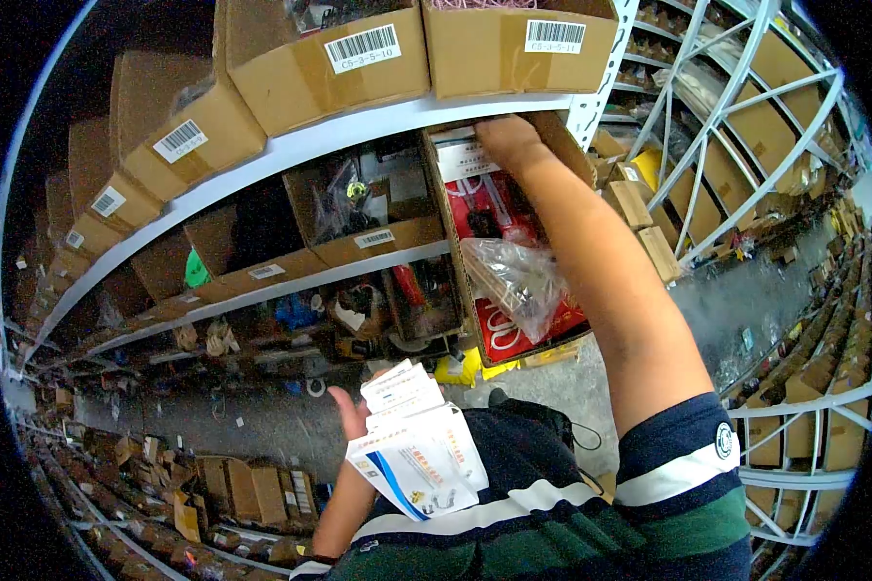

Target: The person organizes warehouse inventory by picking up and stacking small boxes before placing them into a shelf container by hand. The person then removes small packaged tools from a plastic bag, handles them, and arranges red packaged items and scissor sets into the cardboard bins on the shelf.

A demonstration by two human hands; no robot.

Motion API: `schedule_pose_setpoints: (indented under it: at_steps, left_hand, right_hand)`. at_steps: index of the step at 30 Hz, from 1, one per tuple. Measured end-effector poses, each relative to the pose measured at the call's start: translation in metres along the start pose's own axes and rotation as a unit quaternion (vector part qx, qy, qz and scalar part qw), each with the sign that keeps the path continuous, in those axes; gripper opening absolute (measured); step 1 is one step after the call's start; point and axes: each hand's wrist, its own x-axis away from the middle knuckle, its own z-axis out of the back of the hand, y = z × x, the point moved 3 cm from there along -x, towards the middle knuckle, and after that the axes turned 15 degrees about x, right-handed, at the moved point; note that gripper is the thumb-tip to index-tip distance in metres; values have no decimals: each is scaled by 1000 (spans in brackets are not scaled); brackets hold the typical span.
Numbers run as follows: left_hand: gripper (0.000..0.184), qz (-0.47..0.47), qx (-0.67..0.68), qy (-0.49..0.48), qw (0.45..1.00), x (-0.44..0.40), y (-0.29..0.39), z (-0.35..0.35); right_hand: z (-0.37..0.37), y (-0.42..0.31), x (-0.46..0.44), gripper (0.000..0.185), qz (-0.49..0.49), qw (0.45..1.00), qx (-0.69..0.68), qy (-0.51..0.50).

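My left hand (353, 414) carries a stack of white printed cardboard boxes (421, 455) against my body; its thumb sticks up beside the stack and its other fingers are hidden behind. Blue and orange print shows on the nearest box. My right hand (510, 142) reaches into the far end of an open cardboard bin (462, 281), its fingers out of sight. In that bin lie red packages (484, 205), white printed packets (463, 158) near my right hand, and a clear plastic bag (516, 286) with contents I cannot make out.
Above the bin, a shelf (349, 136) bears barcoded cardboard boxes (334, 73). More open bins (383, 237) line the lower shelf on the left. White metal racks (722, 111) stand to the right. Below, yellow packaging (460, 368) lies close to the grey floor (746, 320).
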Motion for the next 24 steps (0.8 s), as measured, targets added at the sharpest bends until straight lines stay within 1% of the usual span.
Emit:
schedule_pose_setpoints:
  at_steps: [2,4,6,8,9,10,11,12,13,14,15,16,17,18,19,20,21,22,23,24]
  left_hand:
    - [108,4,-18,1,1000,0,0,-6]
    - [107,8,-37,-2,999,-1,0,-8]
    - [105,-1,-16,-1,1000,-2,-1,-7]
    - [106,6,-9,5,1000,-3,-5,-7]
    - [106,13,-8,10,1000,-2,-3,-8]
    - [107,3,-44,11,999,1,-6,-19]
    - [108,3,-54,12,998,-1,-3,-13]
    - [108,4,-61,14,998,-4,-2,-5]
    - [108,10,-77,2,997,-1,-2,-11]
    - [105,32,-50,10,998,7,-5,-29]
    - [104,32,-73,9,997,6,-3,-27]
    - [103,33,-97,7,995,6,-2,-26]
    - [103,27,-88,10,996,5,0,-25]
    - [103,35,-68,-6,997,6,-1,-24]
    - [102,40,-47,-23,998,8,-1,-24]
    - [102,20,-100,12,995,11,-1,-34]
    - [101,25,-83,-2,996,11,0,-31]
    - [101,32,-68,-20,997,10,0,-29]
    - [101,29,-65,-20,997,10,0,-28]
    - [100,18,-90,-11,996,11,0,-26]
  right_hand:
    - [4,-2,3,30,6,1000,18,-1]
    - [5,-5,3,31,-16,998,-26,-48]
    - [2,-7,3,33,-15,998,-44,-38]
    - [2,-8,7,24,-51,993,-109,-19]
    - [-3,-7,3,28,-14,997,-76,-30]
    - [-10,-6,-5,34,97,992,-69,-45]
    - [22,-11,16,35,102,992,-32,-66]
    - [44,-16,29,34,85,994,-7,-71]
    - [70,-20,46,30,90,991,13,-94]
    - [94,-22,70,24,121,990,25,-65]
    - [106,-19,95,21,102,995,-16,-9]
    - [123,-19,126,14,115,993,-24,22]
    - [141,-18,162,14,154,973,-99,137]
    - [165,-25,198,17,149,957,-160,188]
    - [170,-32,231,31,139,915,-320,203]
    - [154,-46,259,48,137,875,-443,141]
    - [139,-60,287,66,120,816,-560,85]
    - [123,-83,301,80,95,779,-618,48]
    - [111,-107,308,94,110,803,-586,11]
    - [101,-128,312,110,125,823,-554,-24]
